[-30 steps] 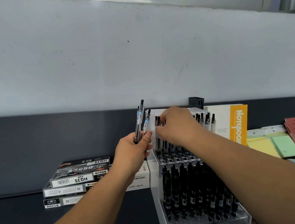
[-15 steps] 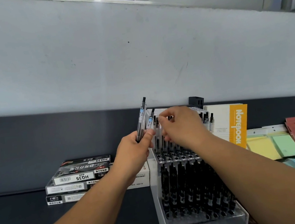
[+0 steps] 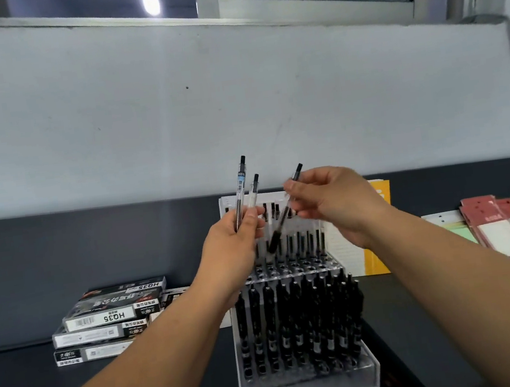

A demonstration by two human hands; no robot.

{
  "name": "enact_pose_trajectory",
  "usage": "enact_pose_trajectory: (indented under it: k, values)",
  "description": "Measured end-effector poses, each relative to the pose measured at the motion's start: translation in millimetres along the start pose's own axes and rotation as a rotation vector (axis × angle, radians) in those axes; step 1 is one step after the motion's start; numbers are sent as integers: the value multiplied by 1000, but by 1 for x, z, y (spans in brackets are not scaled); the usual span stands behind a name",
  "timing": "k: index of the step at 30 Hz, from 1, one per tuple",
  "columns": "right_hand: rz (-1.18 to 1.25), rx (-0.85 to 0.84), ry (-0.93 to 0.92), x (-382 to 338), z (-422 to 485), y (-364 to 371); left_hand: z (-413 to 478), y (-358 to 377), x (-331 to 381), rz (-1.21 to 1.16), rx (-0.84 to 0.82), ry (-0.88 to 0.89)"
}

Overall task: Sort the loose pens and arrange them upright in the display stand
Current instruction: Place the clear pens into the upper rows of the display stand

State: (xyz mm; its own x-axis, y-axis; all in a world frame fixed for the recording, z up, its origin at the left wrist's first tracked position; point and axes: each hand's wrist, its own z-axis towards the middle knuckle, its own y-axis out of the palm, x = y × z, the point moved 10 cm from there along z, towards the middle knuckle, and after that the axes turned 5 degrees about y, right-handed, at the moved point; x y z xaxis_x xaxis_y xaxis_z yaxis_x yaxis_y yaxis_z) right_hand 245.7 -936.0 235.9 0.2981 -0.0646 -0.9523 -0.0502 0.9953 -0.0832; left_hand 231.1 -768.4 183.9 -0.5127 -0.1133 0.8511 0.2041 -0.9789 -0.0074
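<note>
R hand [image 3: 332,203] has come up off display stand [image 3: 309,386], now pinching 1 pen [image 3: 285,212], tilted. L hand [image 3: 235,250] beside it grips 2 pens [image 3: 240,192] upright. Prob. slotting next.

Stacked boxes [image 3: 102,319] — labels read, seemingly, "HQ35".

The bare left forearm [image 3: 124,370] and right forearm [image 3: 466,280] reach up from the frame's lower corners, converging at its centre. The left grip [image 3: 238,248], fingers curled, holds two pens [image 3: 242,195] near upright. Just right of it and slightly higher, the right grip [image 3: 335,206] pinches a single pen [image 3: 278,227], tilted, between thumb and fingertips, the wrist bent.
</note>
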Motion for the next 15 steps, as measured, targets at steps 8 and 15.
enact_pose_trajectory:
  k: [8, 15]
  values:
    - [-343, 286, -175, -12, -2, -73, -6, 35, 6, 36, -5, 4]
    - [-652, 214, -136, 15, 14, -63, -6, 51, 8, 41, 19, -36]
